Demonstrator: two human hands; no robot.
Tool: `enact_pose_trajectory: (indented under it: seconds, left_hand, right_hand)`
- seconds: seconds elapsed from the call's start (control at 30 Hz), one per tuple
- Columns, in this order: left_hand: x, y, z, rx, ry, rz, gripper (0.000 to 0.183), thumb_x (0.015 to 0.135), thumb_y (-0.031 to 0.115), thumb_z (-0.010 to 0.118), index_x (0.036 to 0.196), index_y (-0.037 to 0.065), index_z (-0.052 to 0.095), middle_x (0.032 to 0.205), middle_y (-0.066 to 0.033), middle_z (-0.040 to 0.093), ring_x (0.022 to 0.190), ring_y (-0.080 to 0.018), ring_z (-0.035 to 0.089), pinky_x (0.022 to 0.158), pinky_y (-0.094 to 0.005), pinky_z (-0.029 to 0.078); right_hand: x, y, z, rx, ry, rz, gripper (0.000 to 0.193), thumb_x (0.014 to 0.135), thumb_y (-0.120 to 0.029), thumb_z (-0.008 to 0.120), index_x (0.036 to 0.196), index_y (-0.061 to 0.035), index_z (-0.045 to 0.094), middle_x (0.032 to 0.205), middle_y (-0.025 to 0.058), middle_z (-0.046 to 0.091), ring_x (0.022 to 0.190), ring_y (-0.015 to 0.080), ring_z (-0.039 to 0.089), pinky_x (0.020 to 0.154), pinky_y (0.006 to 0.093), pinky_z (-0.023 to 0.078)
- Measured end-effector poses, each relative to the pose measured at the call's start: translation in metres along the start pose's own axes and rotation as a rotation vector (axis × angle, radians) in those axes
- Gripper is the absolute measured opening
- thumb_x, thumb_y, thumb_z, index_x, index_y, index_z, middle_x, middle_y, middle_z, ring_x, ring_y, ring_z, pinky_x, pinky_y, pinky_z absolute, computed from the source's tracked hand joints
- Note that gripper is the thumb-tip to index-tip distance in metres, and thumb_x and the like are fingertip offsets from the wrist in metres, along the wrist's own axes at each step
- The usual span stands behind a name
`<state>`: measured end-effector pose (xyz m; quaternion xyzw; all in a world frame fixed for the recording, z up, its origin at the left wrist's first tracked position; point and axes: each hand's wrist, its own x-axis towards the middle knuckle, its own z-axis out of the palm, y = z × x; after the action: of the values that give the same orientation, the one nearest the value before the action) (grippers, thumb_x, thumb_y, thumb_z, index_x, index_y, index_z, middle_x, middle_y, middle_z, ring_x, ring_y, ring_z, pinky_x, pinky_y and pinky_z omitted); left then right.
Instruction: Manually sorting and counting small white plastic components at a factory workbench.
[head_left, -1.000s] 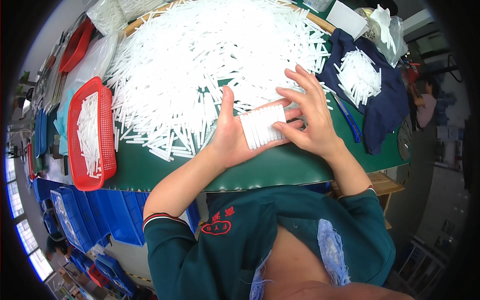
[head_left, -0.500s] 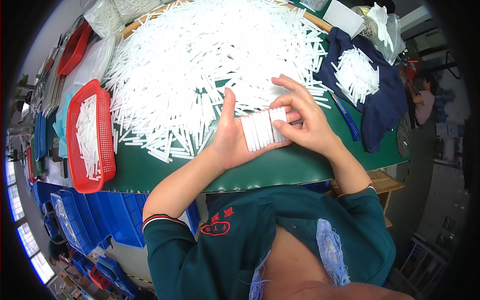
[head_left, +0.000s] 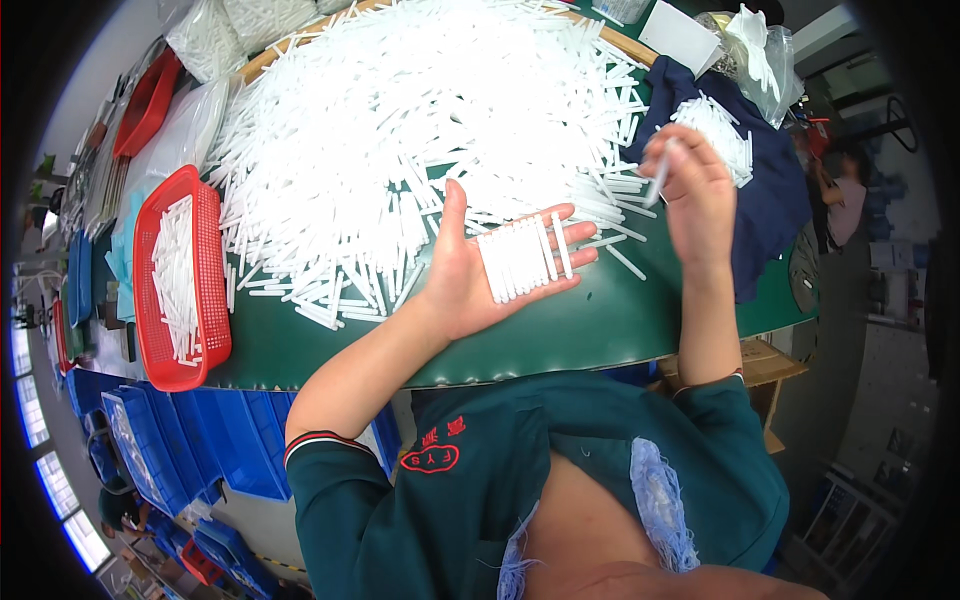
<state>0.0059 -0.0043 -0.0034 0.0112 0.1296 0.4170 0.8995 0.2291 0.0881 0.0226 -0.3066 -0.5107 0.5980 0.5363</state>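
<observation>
A left hand [head_left: 470,275] lies open, palm up, above the green tabletop [head_left: 620,320], cradling a row of white sticks [head_left: 525,258]; the right hand [head_left: 695,190] pinches 1 stick [head_left: 660,178] beside the heap [head_left: 420,130].

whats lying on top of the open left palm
A neat row of white plastic sticks lies side by side across the left hand. The skin beneath them is covered, as is the green table under the hand.

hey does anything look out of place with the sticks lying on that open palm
One white stick on the left hand sits slightly apart from the neat row of sticks, with a gap between. The right hand holds another stick above the dark blue cloth.
</observation>
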Motion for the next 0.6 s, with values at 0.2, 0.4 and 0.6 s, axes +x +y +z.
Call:
enact_pose_trajectory:
  seconds: [0.2,0.4,0.6]
  left_hand:
    - [0.0,0.002,0.0,-0.033,-0.048,-0.005,0.117,0.072,0.089,0.021,0.146,-0.001,0.023,0.148,-0.0219,0.03,0.137,-0.0373,0.031,0.11,-0.0474,0.027]
    - [0.001,0.002,-0.002,-0.041,-0.096,-0.014,0.12,0.07,0.09,0.032,0.147,-0.001,0.018,0.15,-0.0238,0.024,0.138,-0.0394,0.026,0.112,-0.0502,0.022]
    - [-0.001,0.002,-0.005,-0.019,-0.09,0.013,0.12,0.07,0.089,0.033,0.147,-0.002,0.018,0.15,-0.0243,0.024,0.138,-0.04,0.026,0.112,-0.0494,0.023]
  right_hand:
    - [0.043,-0.005,-0.129,-0.868,0.665,-0.331,0.03,0.088,-0.023,0.066,0.111,-0.0027,0.066,0.094,0.0056,0.068,0.08,0.01,0.06,0.074,0.0223,0.046]
    - [0.036,-0.015,-0.126,-1.359,0.736,-0.327,0.038,0.088,-0.028,0.065,0.12,-0.0078,0.061,0.118,0.0088,0.06,0.106,0.018,0.056,0.09,0.0302,0.042]
    - [0.027,0.007,-0.042,-1.007,0.161,-0.634,0.038,0.085,-0.02,0.067,0.118,-0.003,0.058,0.123,0.0119,0.058,0.116,0.026,0.053,0.099,0.0351,0.039]
